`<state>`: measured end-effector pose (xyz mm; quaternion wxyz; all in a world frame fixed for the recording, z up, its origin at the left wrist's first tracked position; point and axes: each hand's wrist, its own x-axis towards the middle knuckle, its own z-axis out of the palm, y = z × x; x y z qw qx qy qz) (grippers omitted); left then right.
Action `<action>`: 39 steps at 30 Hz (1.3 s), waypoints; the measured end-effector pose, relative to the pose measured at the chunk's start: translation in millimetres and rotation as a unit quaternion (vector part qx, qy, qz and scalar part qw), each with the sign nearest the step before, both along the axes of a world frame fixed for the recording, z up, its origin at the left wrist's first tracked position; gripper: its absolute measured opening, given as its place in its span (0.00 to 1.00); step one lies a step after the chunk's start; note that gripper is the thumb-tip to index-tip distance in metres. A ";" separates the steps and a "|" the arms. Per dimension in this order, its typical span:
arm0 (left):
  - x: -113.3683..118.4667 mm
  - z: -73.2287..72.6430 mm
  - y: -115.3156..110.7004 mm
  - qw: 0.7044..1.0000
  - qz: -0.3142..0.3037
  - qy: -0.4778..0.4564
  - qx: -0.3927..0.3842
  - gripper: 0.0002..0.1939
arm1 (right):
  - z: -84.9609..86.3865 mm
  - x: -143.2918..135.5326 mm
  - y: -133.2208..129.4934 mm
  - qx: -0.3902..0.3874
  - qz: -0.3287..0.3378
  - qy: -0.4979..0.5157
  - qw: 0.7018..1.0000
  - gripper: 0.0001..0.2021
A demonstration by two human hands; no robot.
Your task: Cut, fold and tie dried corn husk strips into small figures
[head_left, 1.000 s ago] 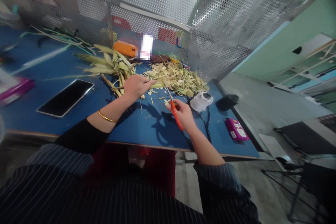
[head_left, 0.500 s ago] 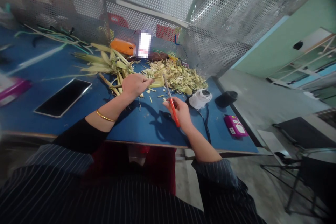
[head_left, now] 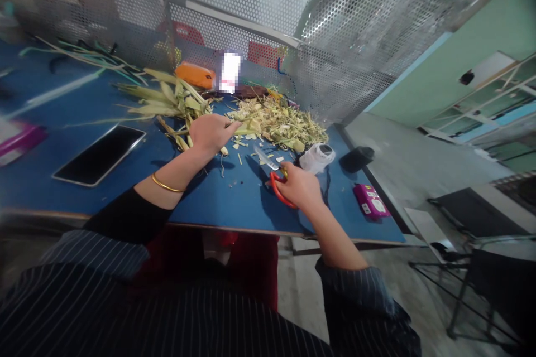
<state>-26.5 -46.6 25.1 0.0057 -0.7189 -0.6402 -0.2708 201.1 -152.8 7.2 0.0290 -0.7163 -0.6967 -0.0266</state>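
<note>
My left hand [head_left: 210, 134] is closed in a pinch on a pale yellow-green corn husk [head_left: 248, 126], whose end points right toward a heap of cut husk pieces [head_left: 285, 120]. Red-handled scissors [head_left: 278, 189] are in my right hand [head_left: 303, 185], closer to the table's front edge. Their blades point up and left, apart from the husk and slightly blurred. Uncut corn husks [head_left: 167, 97] lie behind and left of my left hand. Small husk scraps are scattered on the table between my hands.
On the blue table [head_left: 226, 206] lie a phone [head_left: 99, 155] at left, a white spool of thread [head_left: 317, 157], a black cylindrical thing [head_left: 357, 159] and a purple packet [head_left: 371, 201] at right. An orange packet [head_left: 195, 75] sits by the perforated metal screen [head_left: 234, 17].
My right hand has moved right and slightly down, drawing the scissors away from the husk and turning them. My left hand still pinches the husk, in nearly the same place.
</note>
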 end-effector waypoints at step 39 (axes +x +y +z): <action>10.1 -10.2 -1.0 0.994 -0.065 0.068 -0.053 0.32 | 5.7 -13.6 98.8 0.151 0.187 0.244 0.940 0.14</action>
